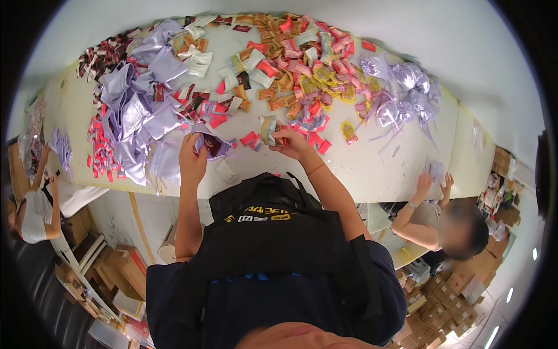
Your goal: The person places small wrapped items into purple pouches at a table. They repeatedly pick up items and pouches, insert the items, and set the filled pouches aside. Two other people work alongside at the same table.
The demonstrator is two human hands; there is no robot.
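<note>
My left hand [193, 158] grips the edge of a small lavender satin pouch [224, 148], whose mouth faces right. Inside it a dark red wrapped sweet [212, 145] shows. To the right, my right hand [291, 144] pinches a pale green and yellow wrapped packet [267, 130]; other wrapped pieces seem to sit in that palm, partly hidden by the fingers. Between the hands lie a few red and blue wrapped sweets [250, 140] on the white table [279, 168]. A white packet [226, 171] rests just below the pouch.
Flat lavender pouches [135, 109] are heaped at the left, beside dark red sweets [104, 54]. Mixed wrapped snacks [301, 56] cover the back middle. Tied lavender pouches [403, 91] stand at the right. One person [429, 218] works at the right, another [37, 209] at the far left.
</note>
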